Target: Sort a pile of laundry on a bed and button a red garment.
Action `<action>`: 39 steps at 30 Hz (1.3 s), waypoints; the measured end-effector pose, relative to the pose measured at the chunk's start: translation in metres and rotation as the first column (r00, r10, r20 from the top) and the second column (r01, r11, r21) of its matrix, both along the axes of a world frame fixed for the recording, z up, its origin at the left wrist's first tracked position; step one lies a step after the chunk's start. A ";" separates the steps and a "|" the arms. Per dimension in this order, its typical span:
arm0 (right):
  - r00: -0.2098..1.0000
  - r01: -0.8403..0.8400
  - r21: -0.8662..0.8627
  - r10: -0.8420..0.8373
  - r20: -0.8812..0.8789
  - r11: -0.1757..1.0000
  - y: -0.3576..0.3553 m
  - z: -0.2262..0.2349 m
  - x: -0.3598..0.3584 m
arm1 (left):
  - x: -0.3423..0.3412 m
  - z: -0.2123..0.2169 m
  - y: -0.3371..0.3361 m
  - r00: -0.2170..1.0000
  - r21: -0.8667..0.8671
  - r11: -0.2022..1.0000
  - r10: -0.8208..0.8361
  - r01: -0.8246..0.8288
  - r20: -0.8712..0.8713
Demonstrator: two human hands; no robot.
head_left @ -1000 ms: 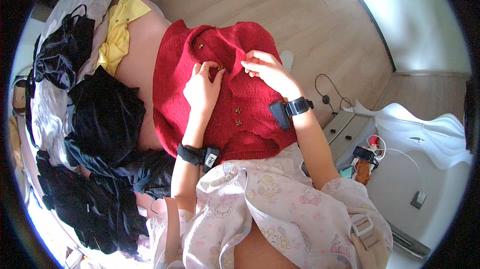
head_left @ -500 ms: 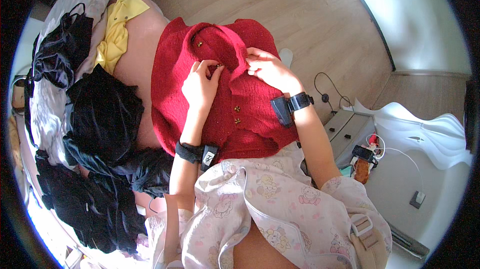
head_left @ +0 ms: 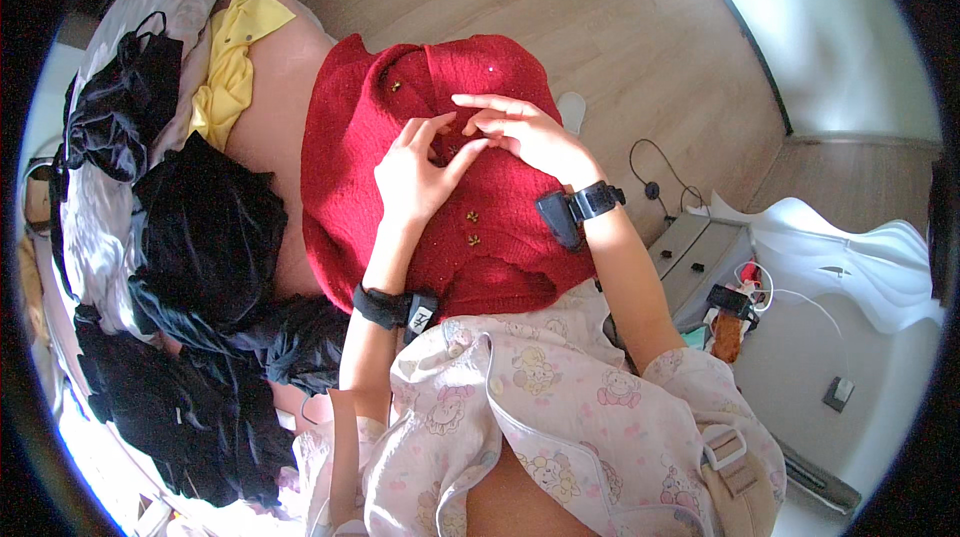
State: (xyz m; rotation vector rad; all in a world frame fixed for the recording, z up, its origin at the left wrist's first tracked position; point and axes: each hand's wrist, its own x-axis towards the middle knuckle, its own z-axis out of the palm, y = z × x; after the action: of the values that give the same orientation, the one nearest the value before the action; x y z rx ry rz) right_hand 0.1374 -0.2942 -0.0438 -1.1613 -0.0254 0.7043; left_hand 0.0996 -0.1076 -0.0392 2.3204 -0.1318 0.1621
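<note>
A red knit cardigan (head_left: 370, 207) with dark gold flower-shaped buttons (head_left: 473, 227) lies spread in front of my lap. My left hand (head_left: 415, 172) is over its front, thumb stretched to the right and apart from the bent fingers; a button shows in the gap. My right hand (head_left: 525, 137) meets it from the other side, index finger extended over the knit and the others partly bent. The thumb tips are close together and hide part of the button edge. No cloth is visibly pinched in either hand.
Black garments (head_left: 210, 237) and a yellow garment (head_left: 228, 77) lie on a pink bed surface (head_left: 285, 47) to the left. At the right stand a grey drawer unit (head_left: 690, 257) with cables and a white wavy-edged piece (head_left: 830, 247). Wood flooring (head_left: 620, 27) lies beyond the cardigan.
Both hands have loosened from their pinches on the cardigan and come together over the button edge. My left thumb has spread rightward, and the raised fold at the neckline has flattened.
</note>
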 end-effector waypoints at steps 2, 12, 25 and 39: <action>1.000 -0.001 0.000 0.001 -0.007 1.000 0.003 -0.005 0.001 | 0.005 -0.025 -0.003 0.993 0.123 0.989 0.064 -0.076 0.100; 0.896 0.443 0.393 -0.414 -0.161 0.805 -0.021 -0.030 -0.001 | 0.021 -0.003 -0.006 0.977 0.345 0.938 0.098 -0.026 -0.190; 0.912 0.407 0.370 -0.392 -0.120 0.835 -0.020 -0.032 -0.001 | 0.017 -0.012 0.008 0.972 0.264 0.957 -0.064 0.124 -0.225; 0.930 0.364 0.272 -0.361 -0.061 0.891 -0.014 -0.029 0.000 | 0.058 -0.028 0.014 0.947 -0.001 0.997 -0.079 0.083 -0.310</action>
State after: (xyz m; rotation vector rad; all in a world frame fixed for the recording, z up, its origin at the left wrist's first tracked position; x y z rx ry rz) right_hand 0.1370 -0.3080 -0.0723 -0.8583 0.0960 0.3574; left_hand 0.1577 -0.0934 -0.0668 2.3156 -0.0696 -0.2456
